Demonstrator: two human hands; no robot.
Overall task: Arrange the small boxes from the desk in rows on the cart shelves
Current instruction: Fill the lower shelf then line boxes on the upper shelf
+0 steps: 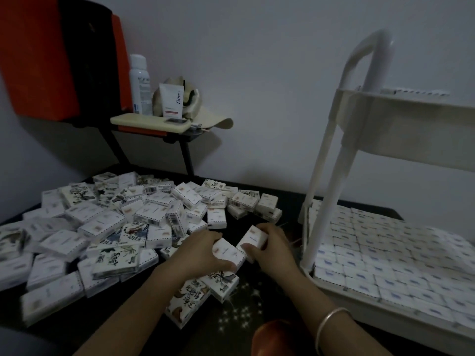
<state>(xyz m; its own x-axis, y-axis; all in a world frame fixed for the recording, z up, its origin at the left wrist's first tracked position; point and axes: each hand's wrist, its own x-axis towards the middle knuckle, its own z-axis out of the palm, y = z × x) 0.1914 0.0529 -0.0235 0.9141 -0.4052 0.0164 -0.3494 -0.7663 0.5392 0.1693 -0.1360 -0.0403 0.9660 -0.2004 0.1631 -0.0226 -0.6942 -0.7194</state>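
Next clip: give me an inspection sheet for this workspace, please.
Surface: dark desk with star print, dimly lit.
Job's things: loose pile of small boxes on the desk; lower cart shelf filled with neat rows of boxes; a few boxes on the upper shelf.
Clutter: spray bottle, Dove tube, cap and phone on a side ledge.
Hands: left hand grips a first box; right hand grips a second box.
Cables: nothing seen.
Surroundings: plain wall; orange object upper left.
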